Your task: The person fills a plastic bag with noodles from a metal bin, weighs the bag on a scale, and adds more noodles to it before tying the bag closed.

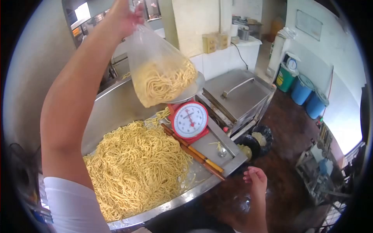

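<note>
High at the top left, my left hand [130, 19] is closed round the gathered top of a clear plastic bag [145, 50]. Yellow noodles [163, 83] fill the bag's lower part, which is over the pan of a red dial scale [190, 120]; whether the bag rests on the pan I cannot tell. A large heap of loose noodles [136, 171] lies in the metal tray [116, 103]. Two wooden sticks [198, 155] lie between heap and scale. My right hand [255, 176] hangs beyond the tray's right corner, fingers curled, and what it holds, if anything, cannot be made out.
Right of the scale stands a steel box with a handled lid [237, 91]. Black bags [248, 145] are on the floor beside the tray. Green [285, 77] and blue bins [302, 90] line the right wall. A metal machine [320, 167] stands at the lower right.
</note>
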A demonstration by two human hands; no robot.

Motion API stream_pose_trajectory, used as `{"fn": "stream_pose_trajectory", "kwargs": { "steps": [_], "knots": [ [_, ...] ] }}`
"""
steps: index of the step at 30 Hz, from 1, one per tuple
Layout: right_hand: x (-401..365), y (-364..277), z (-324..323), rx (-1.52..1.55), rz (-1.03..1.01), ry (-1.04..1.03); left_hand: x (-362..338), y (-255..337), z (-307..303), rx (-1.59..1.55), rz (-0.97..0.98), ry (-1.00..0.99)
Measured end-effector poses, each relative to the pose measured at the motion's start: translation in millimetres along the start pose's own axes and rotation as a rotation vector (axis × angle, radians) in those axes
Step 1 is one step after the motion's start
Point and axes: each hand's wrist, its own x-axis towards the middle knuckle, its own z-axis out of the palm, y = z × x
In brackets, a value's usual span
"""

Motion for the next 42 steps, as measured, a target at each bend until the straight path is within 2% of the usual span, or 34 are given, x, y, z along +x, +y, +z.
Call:
{"fn": "stream_pose_trajectory", "kwargs": {
  "steps": [5,6,10,12,13,15,16,18,20,22,24,26,28,30,31,32,33,35,37,39,41,42],
  "knots": [
    [1,-1,-17,0.019,0.032,0.075,52,-55,22,0.033,0.085,0.03],
    [3,-2,-16,0.018,0.04,0.08,57,-63,21,0.047,0.103,-0.04],
    [7,1,-5,0.03,0.09,0.046,60,-77,24,0.072,0.109,-0.103],
    [13,7,2,0.036,0.118,0.025,46,-62,21,0.205,-0.22,-0.113],
    [17,12,5,0.006,0.089,-0.017,37,-58,16,0.206,-0.229,-0.105],
    [21,14,14,-0.023,0.07,-0.058,12,-50,-1,1.191,-0.031,-0.261],
    [23,13,20,-0.041,0.044,-0.094,-2,-41,-10,1.402,0.049,-0.177],
    [28,13,31,-0.059,0.025,-0.129,-4,-26,-37,1.766,0.151,-0.23],
    [33,15,44,-0.058,0.041,-0.195,-36,-30,-86,1.941,0.476,-0.207],
    [37,18,58,-0.056,0.031,-0.254,-94,-38,-113,1.855,0.282,-0.079],
    [41,22,74,-0.056,0.019,-0.321,-132,-41,-166,1.68,0.057,-0.147],
    [44,29,93,-0.074,0.058,-0.395,-173,-48,-218,1.692,-0.217,-0.046],
    [47,41,115,-0.081,0.088,-0.464,-223,-67,-317,1.432,-0.243,0.133],
    [39,37,144,-0.13,0.092,-0.554,-282,-73,-392,1.715,-0.417,0.263],
    [36,43,158,-0.136,0.095,-0.564,-319,-75,-395,1.937,-0.512,0.304],
    [33,54,172,-0.102,0.082,-0.655,-371,-88,-451,1.855,-0.478,0.457],
    [28,62,186,-0.067,0.071,-0.746,-412,-96,-481,1.886,-0.59,0.497],
    [11,74,217,-0.095,0.089,-0.806,-485,-116,-504,1.702,-0.774,0.657],
    [-9,92,250,-0.255,0.108,-0.962,-567,-148,-553,1.58,-0.769,0.763],
    [-41,103,285,-0.248,0.112,-1.102,-604,-167,-547,1.395,-0.756,0.864],
    [-81,95,323,-0.501,-0.059,-1.253,-628,-185,-555,1.333,-0.615,0.932],
    [-100,106,341,-0.491,-0.117,-1.337,-636,-200,-569,1.298,-0.537,0.97]
  ]
}}
